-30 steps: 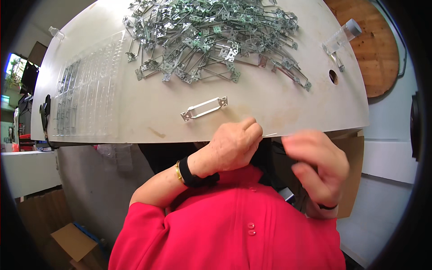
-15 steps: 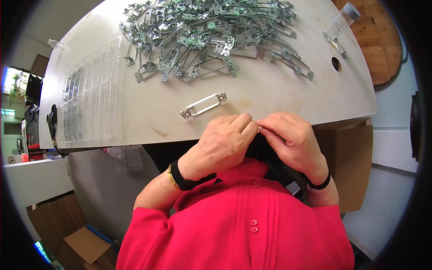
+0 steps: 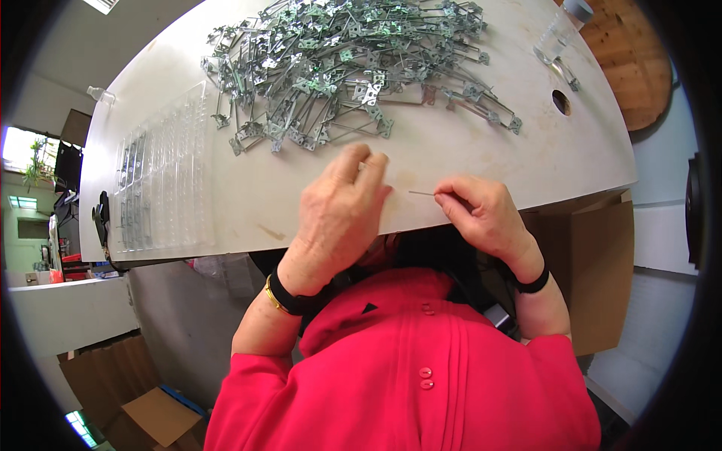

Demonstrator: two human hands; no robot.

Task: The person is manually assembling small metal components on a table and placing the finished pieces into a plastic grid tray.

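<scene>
Nearest, at the bench's front edge, the right hand pinches one end of a thin wire-like pin between thumb and fingertips; the pin lies flat and points toward 9 o'clock. Just beside it, the left hand lies palm down with its fingers close together, covering whatever is under it, so what it holds cannot be told. To do this step well, it seems wise to keep the pin low and level, the left hand steadying the hidden piece. At 9 o'clock lies a clear plastic tray with a few metal parts in its slots. Farther off, at 12 o'clock, the heap of metal brackets spreads wide, well apart from both hands.
</scene>
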